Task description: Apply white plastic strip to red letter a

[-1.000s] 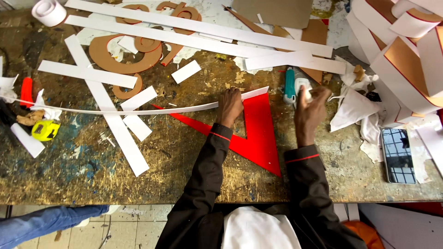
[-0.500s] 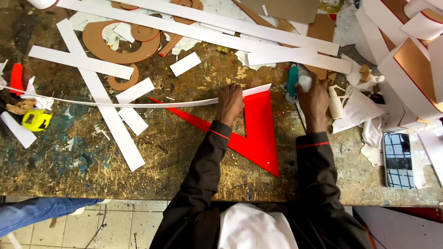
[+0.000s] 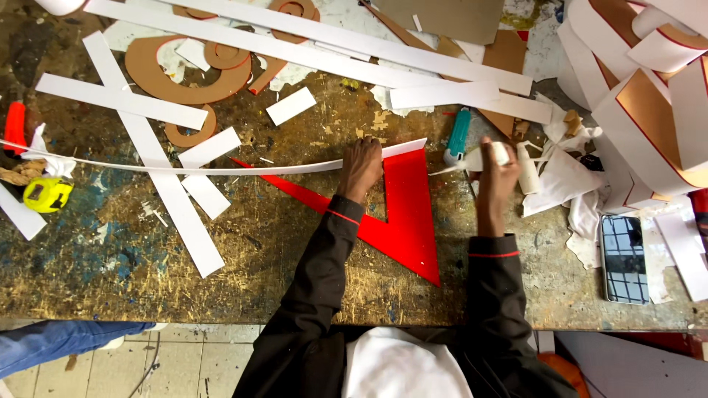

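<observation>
A red angular cut-out shape (image 3: pixel 407 214) lies flat on the worn workbench (image 3: pixel 295 280). A long thin white strip (image 3: pixel 184 170) stands on edge along its top side and runs far to the left. My left hand (image 3: pixel 361 168) presses that strip against the red shape's upper edge. My right hand (image 3: pixel 495 163) is closed around a small white bottle (image 3: pixel 493 154), to the right of the red shape. A teal-handled tool (image 3: pixel 458 136) lies just beyond, between both hands.
White strips (image 3: pixel 310 44) and brown cardboard curls (image 3: pixel 177 77) cover the back of the bench. A yellow tape measure (image 3: pixel 47 194) and red tool (image 3: pixel 15 125) sit at left. A phone (image 3: pixel 625 258) and white-and-copper built shapes (image 3: pixel 649 110) are at right. Another person's jeans (image 3: pixel 59 343) show below left.
My right hand has moved from beside the teal tool to the right and now grips the white bottle. My left hand stays pressed on the strip.
</observation>
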